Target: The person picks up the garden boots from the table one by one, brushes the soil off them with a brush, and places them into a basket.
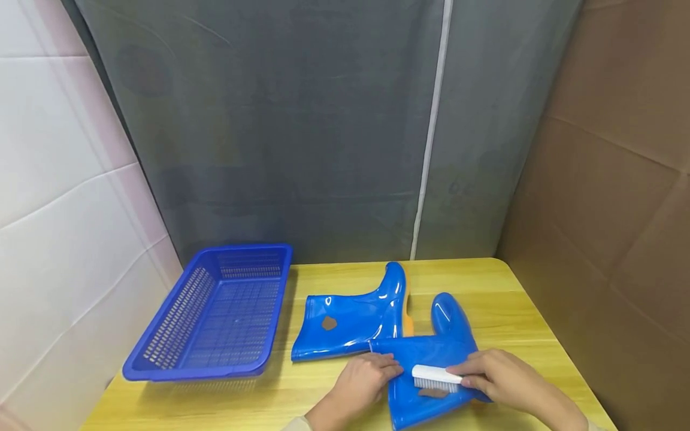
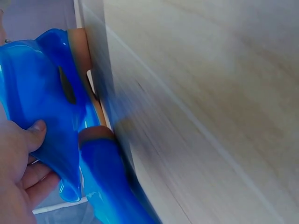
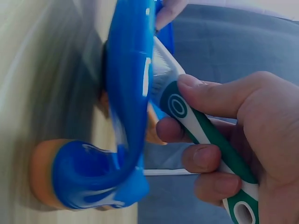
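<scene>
— While the near boot point(image 1: 426, 374) lies flat on the yellow table point(image 1: 334, 401), close to the front edge, the right hand point(image 1: 504, 380) has its fingers and thumb curled tight round the handle of a white brush point(image 1: 435, 378), bristles down on the shaft beside a brown smudge point(image 1: 433, 393).

— And the other hand?

— The left hand point(image 1: 363, 380) lies on the boot's open top; from its wrist camera the thumb point(image 2: 35, 133) and fingers pinch the soft blue rim, so it is closed on it, though not hard.

— What could go wrong, to your eye?

— That rubber looks glossy and floppy. I'd guess a firm scrub could make the shaft buckle or slide out of that pinch, and the boot sits near enough the edge to slip off. The brush may also skate past the smudge instead of biting.

— Anything else in the way?

— The second boot point(image 1: 353, 320) lies just behind, touching or nearly so, with its own brown mark point(image 1: 329, 323); a hard stroke could knock it. The blue basket point(image 1: 162, 353) stands well to the left.
</scene>
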The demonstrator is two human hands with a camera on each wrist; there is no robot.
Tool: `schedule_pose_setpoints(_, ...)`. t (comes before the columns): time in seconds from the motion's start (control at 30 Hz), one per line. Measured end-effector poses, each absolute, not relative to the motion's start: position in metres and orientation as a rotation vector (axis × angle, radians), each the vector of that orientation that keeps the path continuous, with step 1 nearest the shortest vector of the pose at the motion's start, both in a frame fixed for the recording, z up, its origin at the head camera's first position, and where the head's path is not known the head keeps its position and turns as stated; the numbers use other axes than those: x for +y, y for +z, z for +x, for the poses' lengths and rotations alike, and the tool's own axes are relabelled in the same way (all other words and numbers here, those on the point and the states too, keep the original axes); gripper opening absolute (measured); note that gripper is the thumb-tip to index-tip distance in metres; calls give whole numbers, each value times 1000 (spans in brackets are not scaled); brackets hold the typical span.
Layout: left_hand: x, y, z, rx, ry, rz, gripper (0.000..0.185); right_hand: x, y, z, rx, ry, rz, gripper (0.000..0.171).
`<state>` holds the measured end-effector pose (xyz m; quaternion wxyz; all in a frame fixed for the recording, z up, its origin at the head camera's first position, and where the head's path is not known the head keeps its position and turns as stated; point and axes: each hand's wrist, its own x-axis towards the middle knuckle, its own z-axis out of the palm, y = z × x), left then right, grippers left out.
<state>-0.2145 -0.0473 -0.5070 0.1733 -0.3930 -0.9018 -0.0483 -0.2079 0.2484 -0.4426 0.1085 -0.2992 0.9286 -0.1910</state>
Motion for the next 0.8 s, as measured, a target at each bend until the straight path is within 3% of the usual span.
schedule_pose_setpoints(0.8, -51, -502, -220, -2411, -151, -1076, 25, 255, -421, -195, 2638, -723, -961, 31)
